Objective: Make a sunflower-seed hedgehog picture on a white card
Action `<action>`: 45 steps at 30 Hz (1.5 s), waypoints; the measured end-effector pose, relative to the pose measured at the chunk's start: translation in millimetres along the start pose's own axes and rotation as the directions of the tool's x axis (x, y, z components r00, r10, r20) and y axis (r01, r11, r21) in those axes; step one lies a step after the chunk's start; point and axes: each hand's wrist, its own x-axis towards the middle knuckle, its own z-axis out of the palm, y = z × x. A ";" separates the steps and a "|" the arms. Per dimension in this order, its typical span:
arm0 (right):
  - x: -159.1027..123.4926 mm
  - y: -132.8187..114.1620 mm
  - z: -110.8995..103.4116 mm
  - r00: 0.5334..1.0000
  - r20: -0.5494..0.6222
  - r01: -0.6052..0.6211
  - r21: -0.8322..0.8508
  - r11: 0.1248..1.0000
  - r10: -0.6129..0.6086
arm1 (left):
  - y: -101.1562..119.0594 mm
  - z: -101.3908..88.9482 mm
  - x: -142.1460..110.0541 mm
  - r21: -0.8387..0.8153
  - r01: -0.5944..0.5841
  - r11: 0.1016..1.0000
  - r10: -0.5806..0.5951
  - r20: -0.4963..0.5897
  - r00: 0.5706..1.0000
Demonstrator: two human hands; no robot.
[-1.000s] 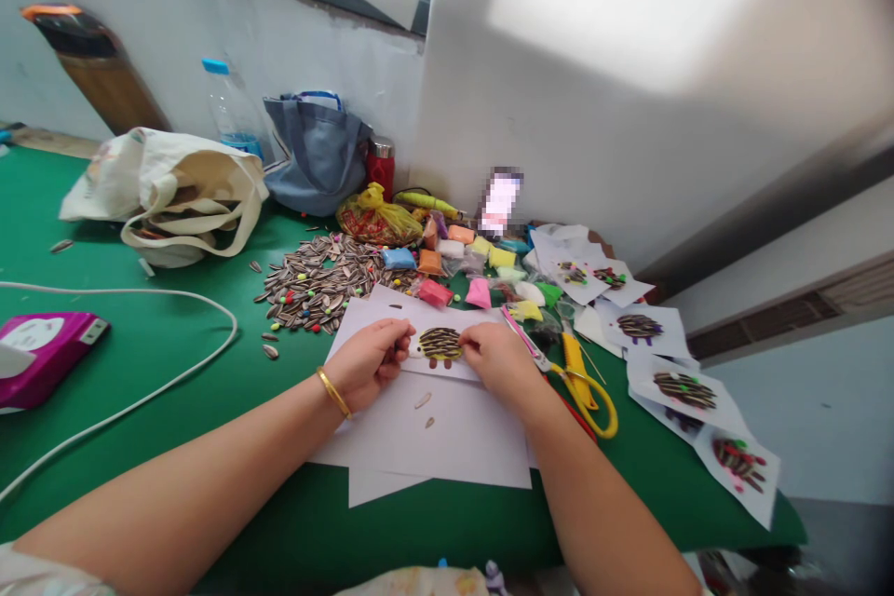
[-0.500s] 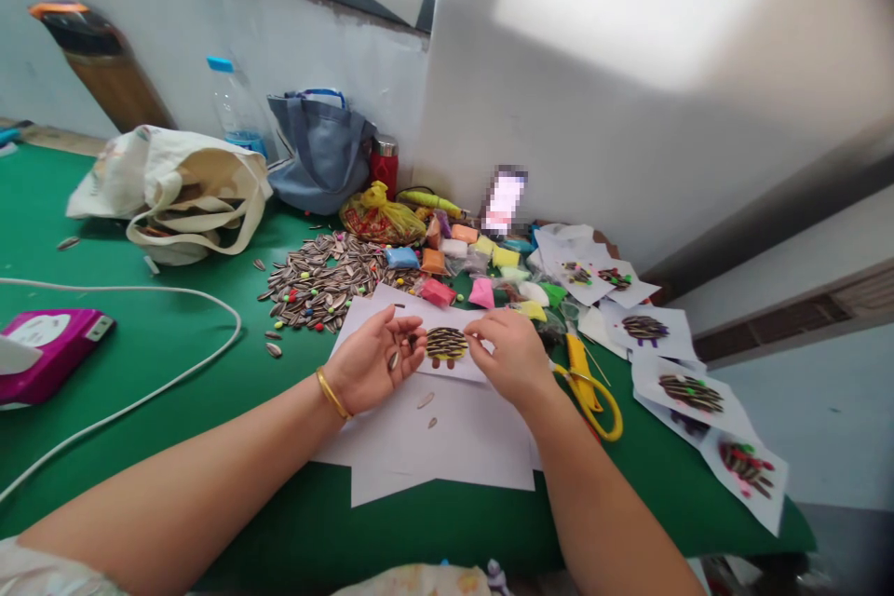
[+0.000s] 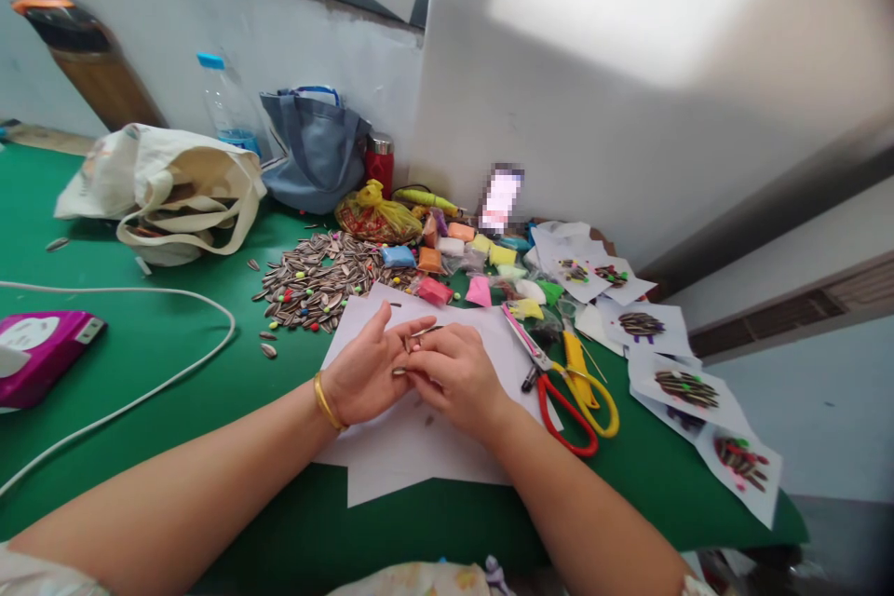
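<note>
between the hands (image 3: 359,379), dark-and-pale seeds (image 3: 399,372)

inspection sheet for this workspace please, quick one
surface: green table, white paper sheets beneath the hands
job's things: seed pile; seed pictures on paper at right
clutter: scissors, yellow tool, small coloured packets
grip: left hand open, palm up; right hand fingertips at a seed over it, pinch unclear
cables: white cable curving across table's left side
surroundings: pale wall; blue bag, red flask near it
</note>
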 end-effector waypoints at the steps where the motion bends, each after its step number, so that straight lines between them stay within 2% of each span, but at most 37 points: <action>1: -0.2 0.6 -0.6 1.000 -0.007 -0.010 -0.001 1.000 0.010 | -0.1 0.5 -0.1 -0.007 -0.006 1.000 0.006 -0.001 1.000; 5: -0.1 1.1 -1.1 1.000 -0.012 -0.024 -0.007 1.000 0.024 | -1.0 -0.3 -0.1 -0.031 -0.001 1.000 0.001 0.024 1.000; 9: 0.8 -0.2 1.3 0.998 -0.048 0.046 0.021 0.999 -0.045 | -0.6 -2.9 0.1 -0.053 0.018 0.998 -0.015 0.059 0.998; 14: 0.2 -2.8 4.1 0.994 -0.068 0.087 0.038 0.995 -0.084 | 2.1 -3.6 -0.1 -0.061 0.014 0.998 -0.013 0.019 1.000; 19: 0.9 -6.4 3.8 0.992 -0.074 0.109 0.071 0.992 -0.104 | 2.2 -2.0 -0.8 -0.057 -0.001 0.998 0.003 0.037 0.999; 22: 1.1 2.2 -6.2 0.990 -0.137 0.028 0.121 0.992 -0.011 | 0.4 0.0 0.0 -0.032 -0.090 0.995 0.089 -0.016 0.996; 24: -0.3 16.9 -16.7 0.974 -0.197 -0.087 0.150 0.985 0.116 | -0.4 0.8 1.5 0.032 -0.159 0.987 0.162 -0.112 0.980; 26: -3.2 36.6 -27.1 0.934 -0.233 -0.248 0.127 0.961 0.271 | -0.4 0.5 3.6 0.113 -0.186 0.976 0.207 -0.209 0.956; 29: -8.2 63.9 -38.0 0.885 -0.160 -0.435 0.054 0.899 0.437 | 0.7 -1.1 7.1 0.174 -0.182 0.968 0.228 -0.297 0.927; 31: -10.5 74.2 -41.0 0.863 -0.063 -0.501 0.010 0.865 0.501 | 1.7 -2.5 9.1 0.178 -0.173 0.969 0.225 -0.331 0.917; 33: -11.4 77.3 -41.8 0.830 0.036 -0.555 -0.032 0.831 0.556 | 2.5 -4.0 10.5 0.177 -0.165 0.970 0.219 -0.358 0.907; 35: -11.0 75.9 -41.3 0.777 0.123 -0.611 -0.085 0.787 0.617 | 3.1 -5.6 11.6 0.178 -0.159 0.971 0.216 -0.376 0.901; 38: -9.4 71.5 -40.1 0.710 0.195 -0.656 -0.166 0.736 0.677 | 3.4 -7.6 12.6 0.185 -0.161 0.970 0.222 -0.388 0.895; 40: -8.4 69.4 -39.0 0.701 0.209 -0.654 -0.193 0.731 0.682 | 3.3 -8.3 12.9 0.190 -0.165 0.968 0.228 -0.387 0.893; 45: -7.1 67.1 -34.0 0.724 0.204 -0.633 -0.182 0.753 0.658 | 2.9 -8.2 12.9 0.193 -0.158 0.968 0.223 -0.384 0.896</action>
